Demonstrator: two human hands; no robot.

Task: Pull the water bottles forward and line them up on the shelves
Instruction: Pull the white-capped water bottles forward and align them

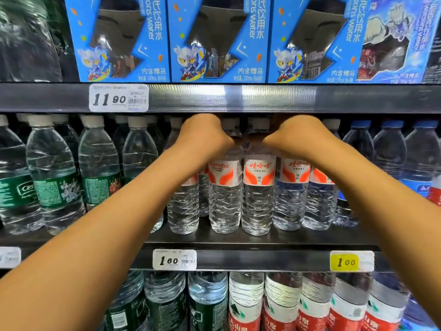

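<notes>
Clear water bottles with red-and-white labels stand in a row on the middle shelf [262,240]. My left hand [205,134] reaches over the top of one such bottle [225,199], its fingers curled behind the neck and hidden. My right hand [298,134] reaches over the neighbouring bottle [257,199] in the same way, fingers out of sight behind it. More of these bottles [290,199] stand to the right and one [183,206] to the left, slightly further back.
Green-labelled bottles [55,187] fill the shelf's left part and blue-capped bottles [391,149] its right. Blue boxed water packs [214,39] sit on the shelf above. Price tags [174,259] line the shelf edge; more bottles [281,304] stand below.
</notes>
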